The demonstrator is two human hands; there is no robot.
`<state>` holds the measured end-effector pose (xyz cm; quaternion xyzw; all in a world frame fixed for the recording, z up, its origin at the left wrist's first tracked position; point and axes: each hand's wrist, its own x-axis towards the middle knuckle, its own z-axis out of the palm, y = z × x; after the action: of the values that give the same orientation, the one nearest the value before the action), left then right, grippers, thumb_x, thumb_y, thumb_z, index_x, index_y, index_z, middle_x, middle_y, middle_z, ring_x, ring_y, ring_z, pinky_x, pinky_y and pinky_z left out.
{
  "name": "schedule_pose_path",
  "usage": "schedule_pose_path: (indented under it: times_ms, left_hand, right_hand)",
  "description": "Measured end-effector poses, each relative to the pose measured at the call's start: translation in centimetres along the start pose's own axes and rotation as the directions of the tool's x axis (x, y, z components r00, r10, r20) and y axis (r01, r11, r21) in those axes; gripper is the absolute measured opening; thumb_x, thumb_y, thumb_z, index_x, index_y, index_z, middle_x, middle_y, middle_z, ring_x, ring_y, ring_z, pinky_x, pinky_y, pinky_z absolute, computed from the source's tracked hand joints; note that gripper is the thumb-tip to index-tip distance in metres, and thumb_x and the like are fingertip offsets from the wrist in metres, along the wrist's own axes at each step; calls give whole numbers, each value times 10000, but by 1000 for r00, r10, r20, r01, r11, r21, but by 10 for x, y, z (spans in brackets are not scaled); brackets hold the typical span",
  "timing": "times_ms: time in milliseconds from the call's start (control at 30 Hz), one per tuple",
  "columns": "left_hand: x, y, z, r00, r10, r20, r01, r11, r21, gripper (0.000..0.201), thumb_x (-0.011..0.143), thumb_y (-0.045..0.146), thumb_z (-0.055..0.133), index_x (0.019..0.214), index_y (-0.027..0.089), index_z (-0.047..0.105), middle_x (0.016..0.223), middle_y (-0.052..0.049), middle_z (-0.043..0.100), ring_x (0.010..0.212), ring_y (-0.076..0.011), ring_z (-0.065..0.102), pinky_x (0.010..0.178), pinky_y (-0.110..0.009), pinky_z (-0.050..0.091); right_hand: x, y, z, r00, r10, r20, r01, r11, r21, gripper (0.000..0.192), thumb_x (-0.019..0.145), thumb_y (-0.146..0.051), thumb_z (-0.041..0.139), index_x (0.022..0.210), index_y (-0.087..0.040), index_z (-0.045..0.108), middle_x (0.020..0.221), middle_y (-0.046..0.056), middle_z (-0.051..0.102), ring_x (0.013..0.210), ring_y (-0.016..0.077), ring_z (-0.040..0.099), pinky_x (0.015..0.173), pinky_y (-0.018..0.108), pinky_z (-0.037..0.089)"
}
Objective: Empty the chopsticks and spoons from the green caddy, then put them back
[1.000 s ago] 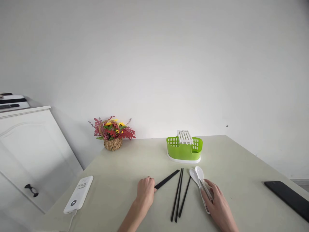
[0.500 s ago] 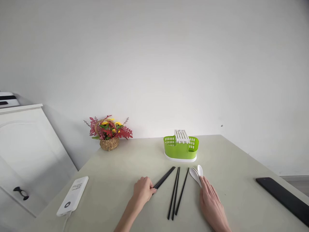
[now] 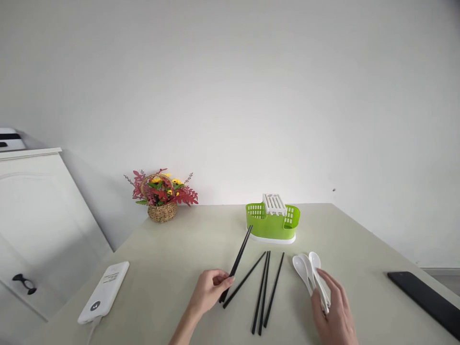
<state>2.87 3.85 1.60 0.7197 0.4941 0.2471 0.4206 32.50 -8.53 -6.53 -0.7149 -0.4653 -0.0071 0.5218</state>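
Note:
My left hand (image 3: 212, 290) is closed on a pair of black chopsticks (image 3: 240, 254), their far ends raised and slanting up toward the caddy. Beneath them a single black chopstick (image 3: 246, 278) lies on the table. Several more black chopsticks (image 3: 265, 287) lie to its right, roughly side by side. My right hand (image 3: 336, 306) has its thumb and fingers on either side of the handles of three white spoons (image 3: 305, 270), whose bowls fan out toward the back. Behind the chopsticks stands a green cutlery caddy (image 3: 269, 225) with a white slatted top and white base.
A wicker basket (image 3: 162, 212) of red and yellow flowers stands at the table's back left. A white power bank (image 3: 104, 292) with a cable lies at the left. At the right edge is a flat black object (image 3: 424, 302). A white cabinet (image 3: 43, 206) stands beside the table.
My left hand has raised two chopsticks, leaving one on the table. My right hand has shifted right and nearer, its fingers now around the spoon handles; the spoons have moved right and a third shows.

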Motion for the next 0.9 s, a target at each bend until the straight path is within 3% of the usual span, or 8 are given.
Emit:
schedule_pose_path:
  times_ms: [133, 233, 300, 433, 500, 600, 733, 900]
  left_hand:
    - [-8, 13, 8, 995, 100, 6, -98, 987, -130, 458, 821, 636, 693, 874, 184, 742, 895, -64, 756, 881, -218, 685, 824, -297, 531]
    - [-5, 19, 19, 985, 167, -49, -173, 975, -138, 405, 848, 596, 685, 845, 194, 732, 866, -50, 742, 863, -209, 679, 843, -302, 538]
    - [-1, 19, 24, 976, 202, -84, -213, 966, -148, 358, 850, 553, 695, 828, 197, 724, 852, -44, 737, 852, -206, 678, 850, -305, 542]
    - [3, 13, 28, 965, 219, -141, -243, 953, -183, 280, 859, 474, 705, 824, 197, 721, 860, -47, 730, 839, -205, 684, 836, -302, 549]
    - [3, 7, 29, 963, 211, -169, -241, 952, -187, 265, 864, 456, 704, 822, 194, 716, 862, -49, 723, 837, -206, 687, 807, -294, 552]
    - [4, -3, 30, 958, 216, -189, -250, 952, -178, 252, 864, 443, 710, 829, 194, 716, 866, -48, 718, 822, -206, 695, 776, -290, 557]
    - [6, -11, 32, 948, 242, -207, -273, 952, -138, 217, 880, 400, 697, 817, 196, 740, 848, -44, 723, 778, -192, 699, 766, -281, 549]
    - [5, -13, 30, 945, 234, -229, -267, 956, -125, 206, 888, 369, 695, 782, 203, 755, 827, -41, 747, 742, -183, 700, 735, -261, 541]
  right_hand:
    - [10, -38, -1, 968, -89, 235, 66, 992, 106, 329, 1001, -474, 430, 1246, -319, 585, 1269, 83, 642, 1117, 266, 649, 939, 429, 538]
    - [38, -80, 5, 880, -193, 434, 90, 965, 247, 493, 976, -518, 513, 1431, -329, 472, 1130, 54, 659, 926, 209, 666, 876, 381, 563]
    - [61, -109, 10, 838, -247, 486, 78, 937, 342, 568, 979, -544, 512, 1482, -299, 411, 999, 23, 643, 819, 177, 639, 823, 346, 563]
    - [97, -151, 17, 802, -275, 530, 54, 917, 394, 467, 959, -604, 532, 1237, -237, 612, 787, -9, 591, 670, 156, 554, 645, 292, 507]
    - [106, -163, 20, 781, -295, 550, 52, 909, 413, 407, 980, -596, 494, 1032, -229, 662, 797, -3, 612, 603, 132, 542, 597, 282, 479]
    - [111, -172, 23, 729, -357, 584, 113, 904, 412, 419, 1021, -544, 433, 821, -225, 618, 786, -7, 613, 563, 113, 555, 603, 281, 468]
    - [114, -178, 25, 668, -439, 601, 232, 890, 392, 410, 1044, -487, 410, 780, -235, 596, 733, -14, 593, 647, 137, 576, 675, 284, 467]
    - [118, -184, 31, 639, -445, 627, 266, 893, 363, 388, 1048, -468, 422, 837, -228, 643, 791, -7, 615, 663, 133, 579, 705, 287, 463]
